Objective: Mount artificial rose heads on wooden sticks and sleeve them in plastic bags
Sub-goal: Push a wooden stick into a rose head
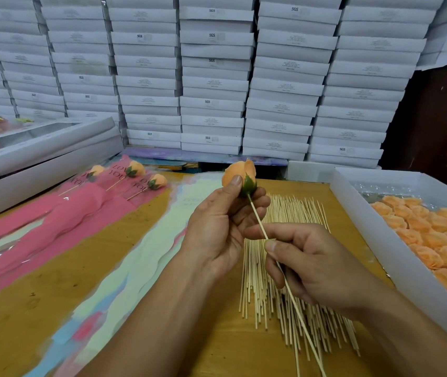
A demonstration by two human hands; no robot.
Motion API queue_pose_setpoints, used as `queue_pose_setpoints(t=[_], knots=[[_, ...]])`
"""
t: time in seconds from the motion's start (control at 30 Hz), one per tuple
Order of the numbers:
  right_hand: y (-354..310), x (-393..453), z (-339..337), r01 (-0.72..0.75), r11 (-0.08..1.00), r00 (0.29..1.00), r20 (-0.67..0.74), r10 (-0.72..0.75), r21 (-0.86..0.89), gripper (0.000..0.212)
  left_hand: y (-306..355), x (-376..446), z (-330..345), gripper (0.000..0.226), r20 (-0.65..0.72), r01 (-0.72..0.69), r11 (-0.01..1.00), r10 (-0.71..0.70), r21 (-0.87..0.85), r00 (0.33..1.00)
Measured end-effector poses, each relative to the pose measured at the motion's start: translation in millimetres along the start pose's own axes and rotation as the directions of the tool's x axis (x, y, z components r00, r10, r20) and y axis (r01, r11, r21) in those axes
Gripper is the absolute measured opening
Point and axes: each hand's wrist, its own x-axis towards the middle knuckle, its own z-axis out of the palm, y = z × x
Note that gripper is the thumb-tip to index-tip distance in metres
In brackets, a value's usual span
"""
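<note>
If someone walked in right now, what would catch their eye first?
Probably the orange rose head held up at centre in the left hand, the right hand pinching its wooden stick. Behind stands a wall of stacked white boxes; at right, a tray of orange rose heads.

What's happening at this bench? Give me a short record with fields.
left hand: left hand holds orange rose head
right hand: right hand pinches wooden stick, its tip at the rose's green base
spare sticks: pile of sticks on the table
supply: box of rose heads, right
finished: three sleeved roses, left
</note>
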Motion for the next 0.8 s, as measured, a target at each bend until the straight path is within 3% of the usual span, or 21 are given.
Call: queue_pose_setpoints(t=[0.27, 0.57, 0.8], knots=[[8, 3, 3, -0.028, 0.995, 0.999, 0.033, 0.025, 0.091, 0.035, -3, -3, 1, 0.06, -0.016, -0.04, 0.999, 0.04, -0.002, 0.999], [10, 5, 3, -0.065, 0.981, 0.997, 0.039, 0.059, 0.182, 0.036, -7, 0, -5, 0.026, -0.055, 0.001, 1.0, -0.001, -0.009, 0.999], [14, 7, 1, -0.076, 0.974, 0.997, 0.037, 0.07, 0.215, 0.034, -8, 1, -5, 0.03, -0.057, 0.019, 1.0, -0.02, -0.018, 0.998]])
